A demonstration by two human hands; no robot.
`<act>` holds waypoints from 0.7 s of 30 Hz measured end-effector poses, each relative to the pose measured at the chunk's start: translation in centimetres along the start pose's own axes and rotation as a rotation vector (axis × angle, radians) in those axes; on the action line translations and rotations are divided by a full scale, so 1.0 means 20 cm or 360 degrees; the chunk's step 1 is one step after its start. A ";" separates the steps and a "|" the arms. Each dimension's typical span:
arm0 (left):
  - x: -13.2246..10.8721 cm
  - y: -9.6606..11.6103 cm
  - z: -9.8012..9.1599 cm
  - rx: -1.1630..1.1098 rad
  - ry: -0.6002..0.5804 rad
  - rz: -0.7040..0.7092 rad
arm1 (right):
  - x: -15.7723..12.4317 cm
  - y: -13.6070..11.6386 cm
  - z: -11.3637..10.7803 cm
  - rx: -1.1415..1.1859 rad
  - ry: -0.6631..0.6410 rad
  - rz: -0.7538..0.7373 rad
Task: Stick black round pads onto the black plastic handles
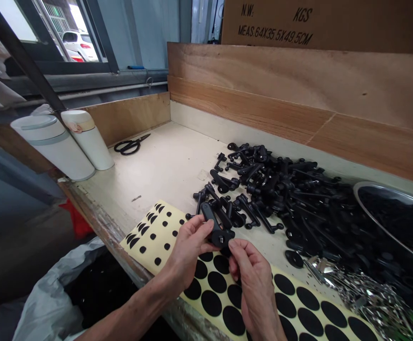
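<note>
From where I stand, the left hand (pixel 187 251) grips a black part (pixel 218 233) between thumb and fingers, holding it up over the tabletop (pixel 171 166). The right hand (pixel 254 279) is at the part's round end, its fingers curled and thumb folded toward them; I cannot tell whether those fingertips pinch anything. Left of the left hand lie small black dots (pixel 167 246) on yellow backing, curled up at its far corner, while large black dots (pixel 217 282) spread beneath and on either side of the right hand. Just beyond the held part begins a heap (pixel 281 184) of similar black parts, running off to the right of both hands. Right of the right hand is a scatter of shiny metal pieces (pixel 364 293), and past those a steel bowl (pixel 370 183). Scissors (pixel 135 142) lie well beyond the left hand, near two white bottles (pixel 91 142).
</note>
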State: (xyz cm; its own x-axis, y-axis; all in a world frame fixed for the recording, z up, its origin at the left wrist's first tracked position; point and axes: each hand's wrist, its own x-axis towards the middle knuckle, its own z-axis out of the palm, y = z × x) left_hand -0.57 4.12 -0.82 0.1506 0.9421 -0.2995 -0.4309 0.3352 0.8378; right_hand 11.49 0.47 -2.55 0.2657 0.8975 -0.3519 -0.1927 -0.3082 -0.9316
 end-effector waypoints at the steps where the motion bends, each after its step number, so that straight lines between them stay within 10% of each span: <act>1: 0.00 0.00 0.00 0.0001 0.0002 0.0004 | 0.00 0.00 0.00 -0.0006 0.0009 -0.0002; 21: -0.03 0.03 0.01 -0.0050 -0.0077 0.0017 | 0.01 0.01 -0.01 -0.0153 0.0041 -0.0144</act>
State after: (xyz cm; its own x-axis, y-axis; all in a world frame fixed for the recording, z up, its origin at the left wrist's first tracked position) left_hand -0.76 3.85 -0.03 0.1885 0.9450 -0.2675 -0.4605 0.3256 0.8258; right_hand 11.62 0.46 -2.90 0.3024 0.9150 -0.2672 -0.0760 -0.2562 -0.9636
